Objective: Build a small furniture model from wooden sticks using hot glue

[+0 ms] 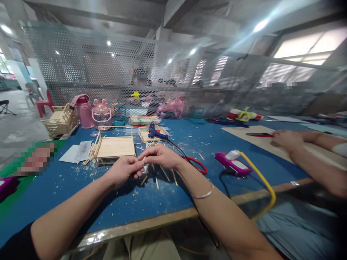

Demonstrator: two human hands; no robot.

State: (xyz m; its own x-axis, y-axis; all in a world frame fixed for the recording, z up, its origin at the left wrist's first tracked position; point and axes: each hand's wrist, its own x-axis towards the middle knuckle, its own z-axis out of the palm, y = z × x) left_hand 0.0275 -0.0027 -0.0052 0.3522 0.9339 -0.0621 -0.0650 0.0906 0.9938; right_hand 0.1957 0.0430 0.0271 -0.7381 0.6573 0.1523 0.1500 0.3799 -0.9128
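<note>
My left hand [123,171] and my right hand [159,155] meet above the blue table [67,187], fingertips pinched together on a small pale wooden stick piece [144,163]. Both hands are closed in a pinch. Under and around them lie several loose wooden sticks [165,175]. Just behind my hands stands a flat platform of glued sticks [114,146] with short upright posts. A blue glue gun [155,133] rests on another stick panel further back.
Red-handled scissors [196,163], a purple phone [233,164] with a yellow cable, a stick basket [61,121], pink jugs [84,110] and paper sheets [77,151] sit on the table. Another person's arms [300,144] rest at the right. A mesh fence runs behind.
</note>
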